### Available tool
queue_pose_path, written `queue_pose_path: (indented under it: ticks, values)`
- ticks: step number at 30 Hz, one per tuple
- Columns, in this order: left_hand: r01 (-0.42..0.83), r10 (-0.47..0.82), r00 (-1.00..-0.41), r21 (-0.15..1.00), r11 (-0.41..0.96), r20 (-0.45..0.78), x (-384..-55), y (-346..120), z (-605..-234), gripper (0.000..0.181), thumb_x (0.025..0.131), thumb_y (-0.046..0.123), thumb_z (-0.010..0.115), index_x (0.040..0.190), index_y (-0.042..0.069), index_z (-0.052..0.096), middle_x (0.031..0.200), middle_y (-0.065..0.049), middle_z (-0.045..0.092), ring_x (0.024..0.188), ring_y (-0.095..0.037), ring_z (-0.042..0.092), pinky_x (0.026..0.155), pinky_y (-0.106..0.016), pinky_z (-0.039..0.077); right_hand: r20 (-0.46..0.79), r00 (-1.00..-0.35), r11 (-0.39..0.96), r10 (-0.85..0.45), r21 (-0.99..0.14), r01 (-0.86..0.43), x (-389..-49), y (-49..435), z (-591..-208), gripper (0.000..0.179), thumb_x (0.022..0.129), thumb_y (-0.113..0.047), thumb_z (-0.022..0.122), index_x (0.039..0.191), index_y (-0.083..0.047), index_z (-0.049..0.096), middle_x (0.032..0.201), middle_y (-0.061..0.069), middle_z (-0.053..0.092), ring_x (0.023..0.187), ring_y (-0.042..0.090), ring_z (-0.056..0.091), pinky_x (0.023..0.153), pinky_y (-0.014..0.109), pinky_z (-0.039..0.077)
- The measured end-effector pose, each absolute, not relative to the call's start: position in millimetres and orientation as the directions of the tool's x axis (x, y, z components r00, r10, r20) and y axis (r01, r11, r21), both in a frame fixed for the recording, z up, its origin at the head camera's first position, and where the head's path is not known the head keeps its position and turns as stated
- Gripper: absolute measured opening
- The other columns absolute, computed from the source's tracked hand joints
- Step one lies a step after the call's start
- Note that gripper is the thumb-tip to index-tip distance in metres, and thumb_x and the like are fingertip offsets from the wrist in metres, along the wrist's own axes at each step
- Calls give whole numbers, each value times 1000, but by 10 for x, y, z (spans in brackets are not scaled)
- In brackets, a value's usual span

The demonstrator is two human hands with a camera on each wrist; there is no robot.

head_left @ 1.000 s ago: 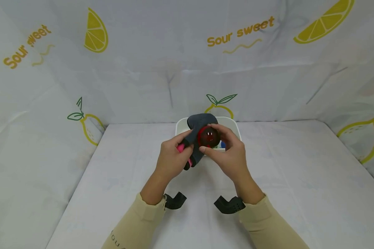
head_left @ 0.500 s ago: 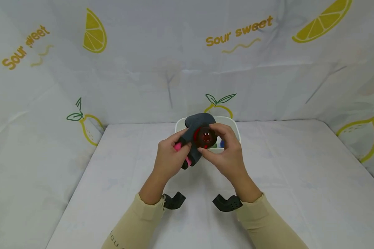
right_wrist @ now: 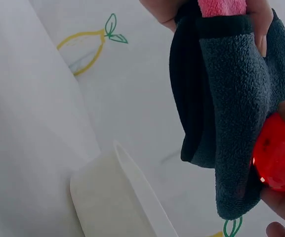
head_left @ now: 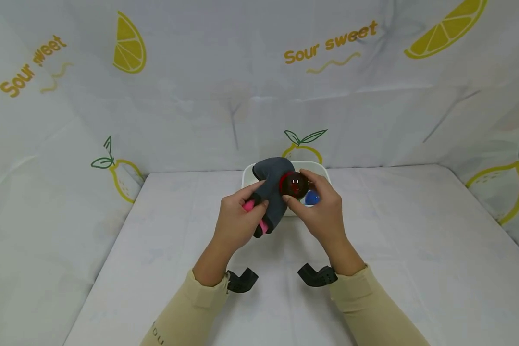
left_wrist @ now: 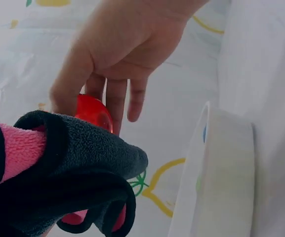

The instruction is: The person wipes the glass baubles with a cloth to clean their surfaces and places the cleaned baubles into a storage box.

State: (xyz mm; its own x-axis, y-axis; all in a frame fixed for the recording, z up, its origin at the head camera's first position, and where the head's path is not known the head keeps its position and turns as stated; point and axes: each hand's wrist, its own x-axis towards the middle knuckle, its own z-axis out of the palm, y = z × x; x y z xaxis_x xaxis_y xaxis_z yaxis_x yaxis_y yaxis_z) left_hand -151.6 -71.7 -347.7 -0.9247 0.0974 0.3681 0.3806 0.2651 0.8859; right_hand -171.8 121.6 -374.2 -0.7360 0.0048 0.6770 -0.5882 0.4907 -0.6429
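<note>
A dark grey fleecy cloth with pink parts (head_left: 271,185) is gripped near its folded lower end by my left hand (head_left: 238,218). My right hand (head_left: 322,211) holds a shiny red see-through ball (head_left: 296,186) between thumb and fingers. In the right wrist view the red ball (right_wrist: 280,153) lies against the grey cloth (right_wrist: 236,98). From the left wrist, the cloth (left_wrist: 88,143) covers part of the red ball (left_wrist: 94,112). Both hands are raised in front of a white tub (head_left: 248,178).
Inside the tub lies a blue ball (head_left: 312,197); its other contents are mostly hidden. A white cloth (head_left: 398,250) covers the table. Behind hangs a white sheet printed with lemons (head_left: 129,45). Each wrist wears a black camera mount, one being the left mount (head_left: 242,280).
The red ball first moved slightly left with the right hand, then shifted right and a little up along the cloth. More of the blue ball shows now. The left hand stayed nearly still.
</note>
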Motion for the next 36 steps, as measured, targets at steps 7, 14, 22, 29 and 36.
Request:
queue_pose_path:
  ticks: [7,14,22,29,36]
  values:
    - [461,94,-886,840,288,454,-1548,-729,-3516,37,88,0,64,123,9,70,116,-12,71,99,-19,72,84,-31,57,486,-874,414,17,-799,-436,-1669,1184,-3694,55,79,-19,83,130,-9,63,120,8,68,96,21,67,80,31,53]
    - [499,93,-858,777,383,505,-1589,-759,-3539,40,86,-2,62,124,10,69,107,-10,74,71,-14,61,67,-24,57,410,-906,215,-107,-880,-423,-1621,1182,-3620,49,80,-6,79,126,-4,65,113,13,68,91,15,62,78,20,53]
    - [415,131,-908,813,408,398,-1583,-836,-3488,39,88,0,57,124,8,69,59,-1,56,47,-7,31,44,-22,35,622,-754,253,-209,-711,-656,-1663,1153,-3702,66,66,1,88,128,-7,64,128,8,62,121,16,56,97,21,49]
    - [352,147,-936,871,342,320,-1564,-850,-3442,35,90,3,59,123,8,69,80,-7,70,58,-13,51,53,-21,48,710,-700,362,-77,-634,-683,-1706,1137,-3746,66,67,0,87,128,-6,62,129,9,61,117,21,58,98,18,47]
    - [345,124,-939,881,325,321,-1520,-838,-3395,35,90,4,61,123,10,70,108,-9,73,82,-17,68,78,-31,60,505,-859,248,83,-846,-473,-1669,1107,-3711,58,78,-9,83,131,-6,60,122,10,65,94,17,64,81,15,51]
